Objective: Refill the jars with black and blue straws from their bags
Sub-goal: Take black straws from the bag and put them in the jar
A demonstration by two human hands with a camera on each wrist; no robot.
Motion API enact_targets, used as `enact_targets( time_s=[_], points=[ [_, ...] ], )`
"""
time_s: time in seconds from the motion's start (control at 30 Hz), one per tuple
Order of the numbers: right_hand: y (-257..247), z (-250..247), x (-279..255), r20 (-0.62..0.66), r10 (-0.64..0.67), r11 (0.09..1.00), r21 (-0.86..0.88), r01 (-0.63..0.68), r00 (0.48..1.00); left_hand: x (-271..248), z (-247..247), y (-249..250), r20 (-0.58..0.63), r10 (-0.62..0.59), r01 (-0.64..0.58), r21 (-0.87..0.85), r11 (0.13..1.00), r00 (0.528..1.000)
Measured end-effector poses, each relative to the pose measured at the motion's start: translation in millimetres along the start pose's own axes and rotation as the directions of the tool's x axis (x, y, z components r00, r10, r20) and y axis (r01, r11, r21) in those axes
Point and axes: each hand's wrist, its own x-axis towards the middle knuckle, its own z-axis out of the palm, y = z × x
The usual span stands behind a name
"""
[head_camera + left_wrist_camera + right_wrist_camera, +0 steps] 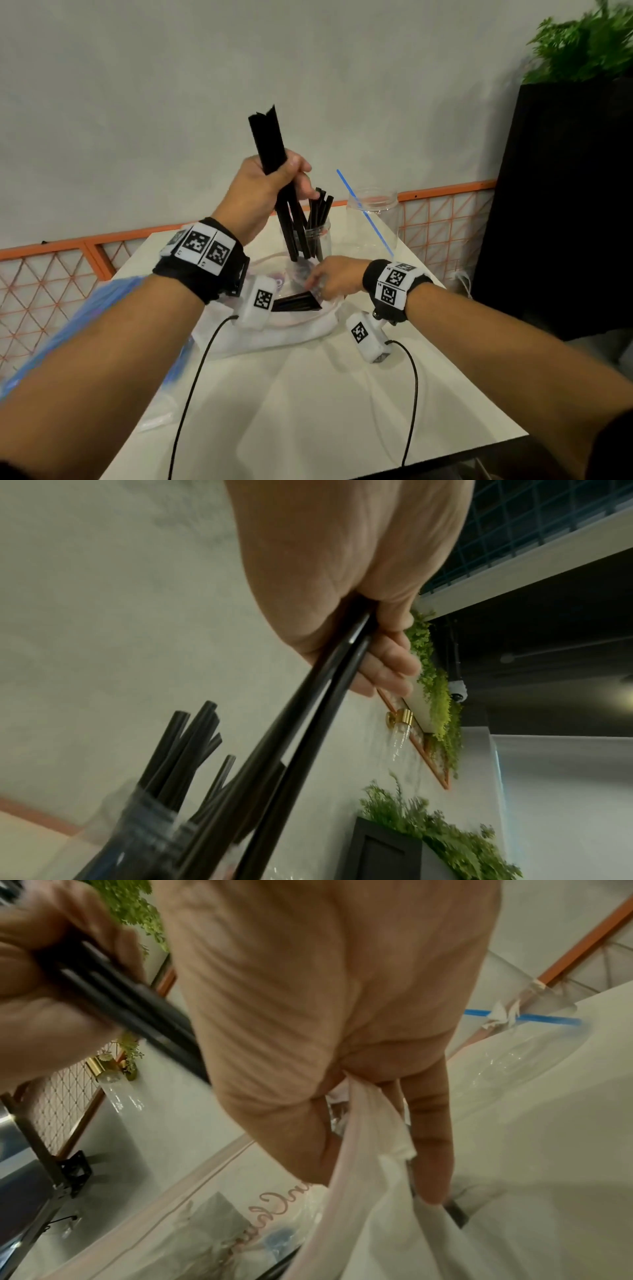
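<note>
While gripping a bundle of black straws (274, 164) over the jar (313, 241), left hand (260, 192) fingers curled tight, lower ends dipping inside. Right hand (334, 279) pinching the white bag (291, 329) on the surface (308, 394). Blue straw (364, 212) leaning in second jar (375, 219).

Black straws (270, 144), blue straw (364, 212)
</note>
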Motion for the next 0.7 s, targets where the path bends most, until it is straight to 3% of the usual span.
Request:
enact_targets(
  time_s=[0.2, 0.4, 0.47, 0.53, 0.6, 0.7],
  points=[
    [2, -3, 2, 0.002, -0.029, 0.998, -0.053, 0.029, 1.000, 53, -3, -13, -0.096, 0.107, -0.108, -0.001, 0.994, 0.990],
    [10, -4, 6, 0.004, -0.037, 0.999, -0.013, 0.037, 0.999, 58, 6, -62, -0.096, -0.111, 0.127, 0.181, 0.975, 0.989],
    [12, -4, 7, 0.004, -0.040, 0.999, 0.007, 0.040, 0.999, 60, 5, -71, -0.181, -0.112, 0.168, 0.335, 0.927, 0.977],
    [15, -4, 9, 0.006, -0.043, 0.999, 0.026, 0.043, 0.999, 64, 1, -75, -0.252, -0.015, 0.147, 0.514, 0.845, 0.968],
    [16, -4, 9, 0.009, -0.045, 0.998, 0.043, 0.045, 0.999, 66, -2, -78, -0.238, 0.062, 0.104, 0.625, 0.774, 0.969],
    [17, -4, 10, 0.013, -0.043, 0.996, 0.076, 0.042, 0.999, 66, -4, -83, -0.184, 0.011, 0.127, 0.716, 0.687, 0.983]
  ],
)
